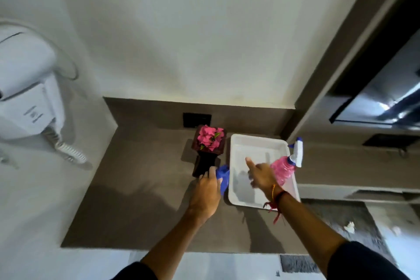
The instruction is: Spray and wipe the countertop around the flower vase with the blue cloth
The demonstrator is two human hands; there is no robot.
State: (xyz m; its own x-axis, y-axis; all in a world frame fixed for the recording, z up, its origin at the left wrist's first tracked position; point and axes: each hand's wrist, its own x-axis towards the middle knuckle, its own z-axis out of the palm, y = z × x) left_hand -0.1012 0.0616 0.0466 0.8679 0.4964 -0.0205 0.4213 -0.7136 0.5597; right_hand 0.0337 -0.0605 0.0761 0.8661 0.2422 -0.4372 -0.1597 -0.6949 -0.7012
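Note:
A dark vase point(202, 163) with pink flowers point(209, 137) stands on the brown countertop point(141, 188) near the back wall. My left hand point(205, 193) rests at the vase's base, its fingers pressing the blue cloth point(223, 176) onto the counter between the vase and a white tray point(241, 200). My right hand point(261, 176) hovers over the tray, gripping a spray bottle point(284, 169) with pink liquid and a white and blue nozzle, index finger stretched forward. The bottle tilts toward the right.
A wall-mounted white hair dryer point(27, 98) with a coiled cord hangs at the left. A black socket plate point(196, 120) sits on the backsplash behind the vase. A dark-framed opening and lower ledges lie to the right.

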